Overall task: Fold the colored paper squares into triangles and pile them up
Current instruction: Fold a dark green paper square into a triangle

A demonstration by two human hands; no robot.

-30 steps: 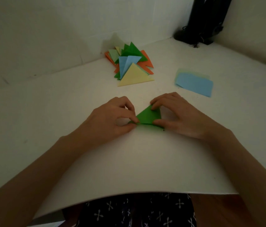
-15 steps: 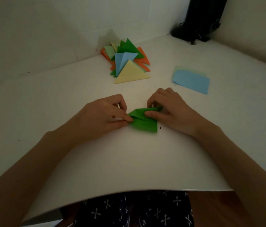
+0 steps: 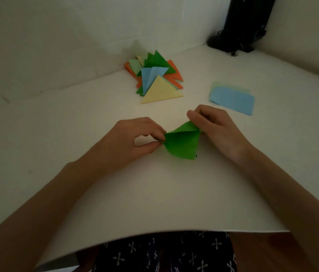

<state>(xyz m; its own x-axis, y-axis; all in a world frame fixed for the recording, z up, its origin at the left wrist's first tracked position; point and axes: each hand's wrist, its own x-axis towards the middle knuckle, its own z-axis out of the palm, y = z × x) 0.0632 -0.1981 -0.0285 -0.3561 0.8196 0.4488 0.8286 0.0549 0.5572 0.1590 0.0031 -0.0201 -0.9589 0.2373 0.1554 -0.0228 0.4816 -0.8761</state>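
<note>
A green paper (image 3: pixel 182 143), partly folded with a crease across it, sits in the middle of the white table (image 3: pixel 154 193). My left hand (image 3: pixel 135 140) pinches its left corner between thumb and fingers. My right hand (image 3: pixel 215 128) pinches the raised top right flap. Behind them lies a pile of folded triangles (image 3: pixel 155 77) in green, orange, blue and yellow, with a yellow triangle (image 3: pixel 161 91) at its front. To the right lies a small stack of flat squares with a blue sheet (image 3: pixel 232 100) on top.
The table stands in a corner with walls at the back and on the right. A black object with cables (image 3: pixel 241 26) stands in the far right corner. The table's near edge runs just above my lap.
The green paper lay as a flat small triangle under both hands. Now its top flap is lifted up to the right by my right hand, and the sheet looks larger.
</note>
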